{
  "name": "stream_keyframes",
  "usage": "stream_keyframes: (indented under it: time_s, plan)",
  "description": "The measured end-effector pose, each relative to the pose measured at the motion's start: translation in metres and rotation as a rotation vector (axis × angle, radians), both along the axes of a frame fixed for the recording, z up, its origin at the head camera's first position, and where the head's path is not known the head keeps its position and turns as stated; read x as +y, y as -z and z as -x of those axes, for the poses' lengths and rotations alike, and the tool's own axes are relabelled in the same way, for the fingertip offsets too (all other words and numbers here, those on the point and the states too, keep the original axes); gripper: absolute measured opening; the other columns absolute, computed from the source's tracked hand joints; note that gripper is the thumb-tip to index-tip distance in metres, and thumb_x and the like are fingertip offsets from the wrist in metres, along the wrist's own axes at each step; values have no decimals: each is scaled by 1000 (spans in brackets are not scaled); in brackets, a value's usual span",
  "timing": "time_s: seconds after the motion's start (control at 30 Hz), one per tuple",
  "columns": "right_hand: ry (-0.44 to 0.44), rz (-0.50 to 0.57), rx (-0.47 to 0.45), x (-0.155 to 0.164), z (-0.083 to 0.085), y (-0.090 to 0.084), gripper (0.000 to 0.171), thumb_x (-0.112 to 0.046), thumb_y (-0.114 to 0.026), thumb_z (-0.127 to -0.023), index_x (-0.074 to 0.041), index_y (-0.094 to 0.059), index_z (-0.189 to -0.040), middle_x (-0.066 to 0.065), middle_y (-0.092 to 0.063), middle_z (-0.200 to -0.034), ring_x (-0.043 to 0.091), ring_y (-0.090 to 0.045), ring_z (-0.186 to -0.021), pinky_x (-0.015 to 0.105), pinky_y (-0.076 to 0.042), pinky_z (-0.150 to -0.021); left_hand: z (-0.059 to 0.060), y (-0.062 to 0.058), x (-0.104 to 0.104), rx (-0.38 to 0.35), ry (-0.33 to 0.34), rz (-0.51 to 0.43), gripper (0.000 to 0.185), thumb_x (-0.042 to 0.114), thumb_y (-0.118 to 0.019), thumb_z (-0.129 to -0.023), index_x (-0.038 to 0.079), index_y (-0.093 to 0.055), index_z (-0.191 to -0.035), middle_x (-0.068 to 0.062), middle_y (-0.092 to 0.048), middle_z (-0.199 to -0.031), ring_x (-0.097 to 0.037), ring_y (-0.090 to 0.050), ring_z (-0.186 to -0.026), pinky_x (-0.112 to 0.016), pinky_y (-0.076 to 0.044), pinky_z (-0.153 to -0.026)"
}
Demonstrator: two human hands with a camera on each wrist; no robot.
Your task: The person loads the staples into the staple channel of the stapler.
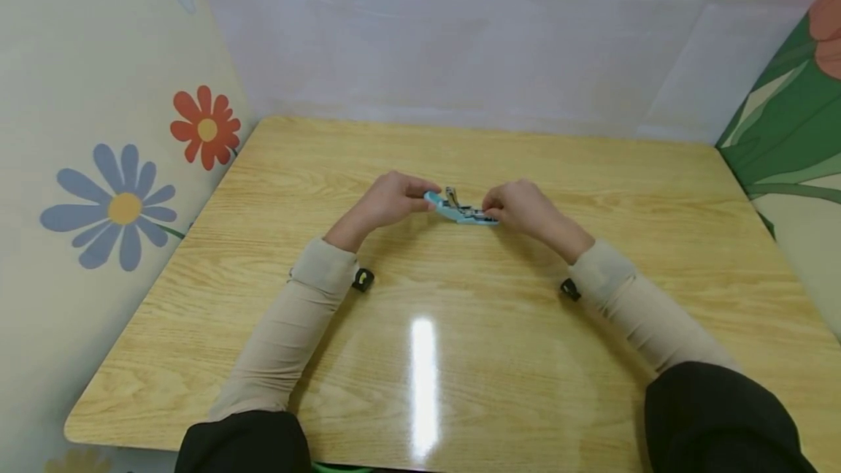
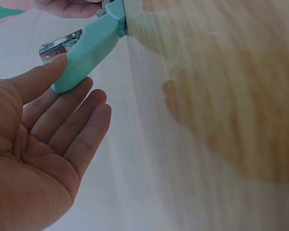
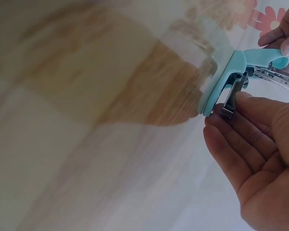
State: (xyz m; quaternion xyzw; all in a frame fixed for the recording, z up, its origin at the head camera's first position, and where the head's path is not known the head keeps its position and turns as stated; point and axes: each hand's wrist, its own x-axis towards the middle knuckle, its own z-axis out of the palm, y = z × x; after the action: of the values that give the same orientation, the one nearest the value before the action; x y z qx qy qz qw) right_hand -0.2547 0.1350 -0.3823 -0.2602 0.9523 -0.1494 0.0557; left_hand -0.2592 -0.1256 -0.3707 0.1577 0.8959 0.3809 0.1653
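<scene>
One light blue stapler (image 1: 460,209) is held just above the middle of one wooden table (image 1: 525,356). The left hand (image 1: 388,199) pinches its left end, the right hand (image 1: 519,206) grips its right end. Flower-printed walls (image 1: 125,203) stand around the table.

Both forearms are covered by close-fitting beige sleeves (image 1: 289,334) that end at the wrists. Black outer sleeves (image 1: 716,414) are seen over the upper arms. A small black device (image 1: 362,279) is strapped under the left wrist, and another (image 1: 569,289) under the right. Both hands are bare.
</scene>
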Motion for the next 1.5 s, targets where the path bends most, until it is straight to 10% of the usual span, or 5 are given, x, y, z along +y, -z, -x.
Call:
stream_keyframes:
  time_s: [0.8,1.5]
  plan:
    - [14,39,1,24,2,4,18,-14,-63,-96,-8,-76,-107,8,-76,-104,24,-71,-98,42,-55,-90,5,-6,14,39,58,82,38,25,-64,-96,23,-61,-134,-2,-62,-137,-21,-60,-122,-41,-52,-97]
    - [-5,66,34,24,7,4,14,-16,-69,-92,-11,-77,-101,5,-77,-101,24,-71,-94,44,-53,-88,5,-10,69,159,71,96,43,25,-67,-94,20,-60,-136,-1,-66,-131,-17,-63,-120,-35,-51,-99]
